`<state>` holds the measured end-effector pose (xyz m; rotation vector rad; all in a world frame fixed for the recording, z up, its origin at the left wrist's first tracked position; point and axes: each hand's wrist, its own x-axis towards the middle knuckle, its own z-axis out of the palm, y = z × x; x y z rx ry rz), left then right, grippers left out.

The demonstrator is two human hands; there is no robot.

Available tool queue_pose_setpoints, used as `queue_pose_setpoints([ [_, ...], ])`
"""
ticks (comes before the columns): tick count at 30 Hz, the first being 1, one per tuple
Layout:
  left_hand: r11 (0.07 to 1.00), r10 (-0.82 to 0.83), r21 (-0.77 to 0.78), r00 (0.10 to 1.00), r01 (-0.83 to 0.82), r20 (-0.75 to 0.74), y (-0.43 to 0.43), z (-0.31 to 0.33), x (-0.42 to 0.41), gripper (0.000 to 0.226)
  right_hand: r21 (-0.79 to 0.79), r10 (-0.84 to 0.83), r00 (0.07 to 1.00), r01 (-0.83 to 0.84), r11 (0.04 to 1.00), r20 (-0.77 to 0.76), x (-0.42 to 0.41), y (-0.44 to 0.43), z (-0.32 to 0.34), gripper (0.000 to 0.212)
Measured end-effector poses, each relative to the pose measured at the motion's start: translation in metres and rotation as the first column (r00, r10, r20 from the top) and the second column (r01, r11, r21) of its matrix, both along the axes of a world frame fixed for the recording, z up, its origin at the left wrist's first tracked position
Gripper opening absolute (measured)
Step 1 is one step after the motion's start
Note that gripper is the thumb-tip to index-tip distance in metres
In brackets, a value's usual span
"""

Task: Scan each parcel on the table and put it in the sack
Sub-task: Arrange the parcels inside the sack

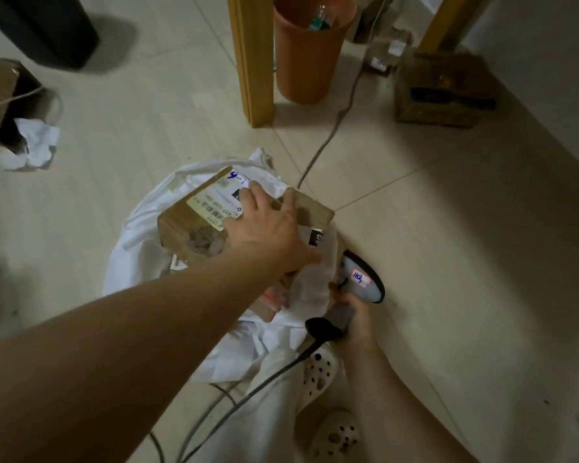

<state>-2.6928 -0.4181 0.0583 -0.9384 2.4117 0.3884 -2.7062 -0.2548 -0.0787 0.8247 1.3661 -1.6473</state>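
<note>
The left hand (264,222) grasps 1 cardboard parcel (194,222) from above, fingers spread across its label and thumb over the neighbouring face, holding it tilted in the mouth of the white sack (137,235) on the floor. The right hand (355,324) is clenched round the handle of the scanner (361,279), beside the sack's rim. Other parcels seem to lie inside (partly hidden). To do this well, lower the box until it rests on those below, then let go; keep the scanner cable (241,399) outside the sack's opening.
</note>
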Motion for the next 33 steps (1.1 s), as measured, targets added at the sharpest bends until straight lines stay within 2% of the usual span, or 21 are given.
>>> queue_pose_setpoints([
  [2,0.997,0.054,0.059,0.995,-0.059,0.086,-0.013,-0.012,-0.003,0.121,-0.008,0.052,0.998,-0.052,0.999,-0.027,-0.001,-0.003,-0.013,0.017],
  [4,0.987,0.105,0.105,0.985,-0.12,0.139,-0.023,-0.027,-0.001,0.126,-0.045,0.086,0.995,-0.089,0.995,-0.053,-0.002,-0.005,-0.019,0.019],
  [5,0.984,0.115,0.114,0.98,-0.134,0.16,-0.026,-0.033,0.0,0.127,-0.057,0.076,0.995,-0.079,0.995,-0.061,-0.003,-0.006,-0.022,0.026],
  [7,0.988,0.099,0.1,0.977,-0.12,0.189,-0.03,-0.042,0.004,0.122,-0.115,0.028,0.999,-0.03,0.993,-0.015,-0.003,-0.01,-0.029,0.054],
  [9,0.991,0.082,0.088,0.977,-0.101,0.196,-0.03,-0.046,0.008,0.114,-0.098,0.014,0.999,-0.011,0.995,0.03,-0.003,-0.014,-0.034,0.072],
  [12,0.993,0.089,0.061,0.978,-0.102,0.187,-0.027,-0.049,0.012,0.109,-0.029,0.027,0.998,-0.025,0.999,0.052,-0.003,-0.016,-0.037,0.054],
  [17,0.996,0.077,0.025,0.977,-0.083,0.2,-0.022,-0.051,0.013,0.113,-0.032,0.088,0.994,-0.086,0.996,0.065,-0.006,-0.016,-0.035,0.025],
  [19,0.997,0.065,0.019,0.976,-0.07,0.209,-0.022,-0.051,0.013,0.113,-0.052,0.091,0.994,-0.088,0.995,0.056,-0.005,-0.012,-0.038,0.033],
  [22,0.999,0.05,0.0,0.975,-0.052,0.217,-0.021,-0.053,0.009,0.112,-0.103,0.111,0.993,-0.108,0.989,0.031,0.003,-0.007,-0.05,0.06],
  [24,0.999,0.04,-0.011,0.973,-0.039,0.228,-0.018,-0.054,0.007,0.111,-0.136,0.113,0.994,-0.111,0.984,0.006,0.007,-0.007,-0.056,0.062],
  [26,0.999,0.032,-0.022,0.971,-0.027,0.236,-0.015,-0.056,0.004,0.11,-0.188,0.138,0.989,-0.127,0.974,0.052,0.007,-0.008,-0.056,0.061],
  [27,0.999,0.028,-0.029,0.97,-0.022,0.241,-0.014,-0.057,0.003,0.11,-0.188,0.134,0.988,-0.117,0.975,0.08,0.006,-0.01,-0.056,0.049],
  [29,0.999,0.033,-0.038,0.968,-0.025,0.248,-0.014,-0.058,0.001,0.113,-0.141,0.109,0.991,-0.097,0.985,0.082,0.004,-0.012,-0.057,0.015],
  [31,0.998,0.05,-0.042,0.967,-0.04,0.25,-0.013,-0.06,0.001,0.115,0.016,0.155,0.988,-0.155,0.988,0.018,0.003,-0.017,-0.058,0.007],
  [33,0.998,0.057,-0.05,0.97,-0.046,0.238,-0.013,-0.061,0.002,0.117,0.259,0.209,0.976,-0.187,0.947,-0.058,0.002,-0.021,-0.051,0.01],
])
